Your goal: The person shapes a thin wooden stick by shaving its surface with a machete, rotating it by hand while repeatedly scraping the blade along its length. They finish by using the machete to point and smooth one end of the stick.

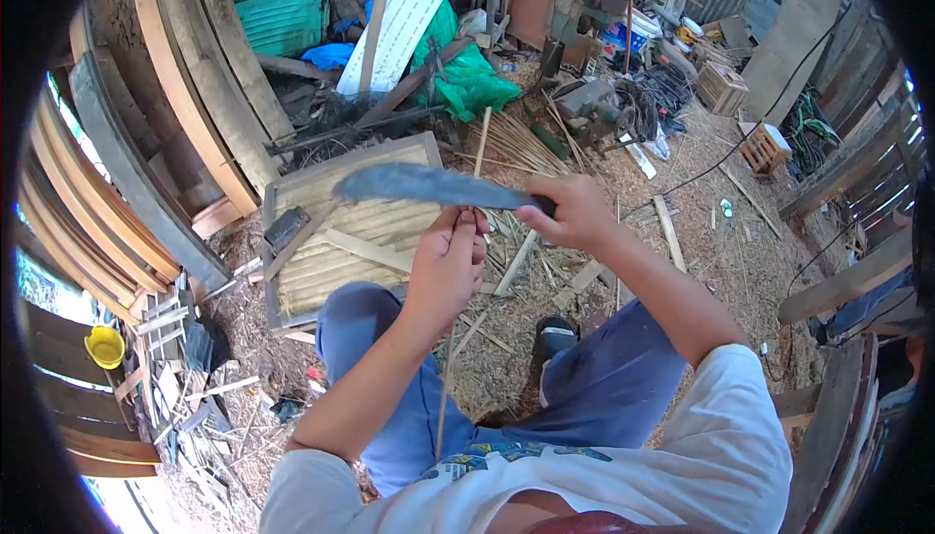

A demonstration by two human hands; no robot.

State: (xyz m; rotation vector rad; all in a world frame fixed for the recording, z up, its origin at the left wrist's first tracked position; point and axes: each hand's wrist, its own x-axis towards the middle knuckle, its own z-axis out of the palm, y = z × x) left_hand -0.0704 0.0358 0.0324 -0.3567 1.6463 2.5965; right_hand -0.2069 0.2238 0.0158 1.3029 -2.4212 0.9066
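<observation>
My right hand (577, 214) is closed round the dark handle of a machete (419, 184), its broad grey blade pointing left, roughly level. Just below the blade, my left hand (450, 253) pinches a long thin strip of wood or bamboo (483, 139). That strip runs from beyond the blade, through my fingers, down toward my lap (445, 407). In this view the blade crosses the strip right above my left fingertips. Beneath the blade lies a framed slatted panel (321, 286), with a loose flat slat (365, 249) across it.
A small dark block (286, 230) rests at the panel's left edge. Thin strips (526, 144) lie bundled ahead on the shaving-covered floor. Green plastic sheeting (467, 76) and boards are heaped beyond. Long planks (185, 76) lean at left, near a yellow bowl (105, 347). A cable (740, 139) crosses at right.
</observation>
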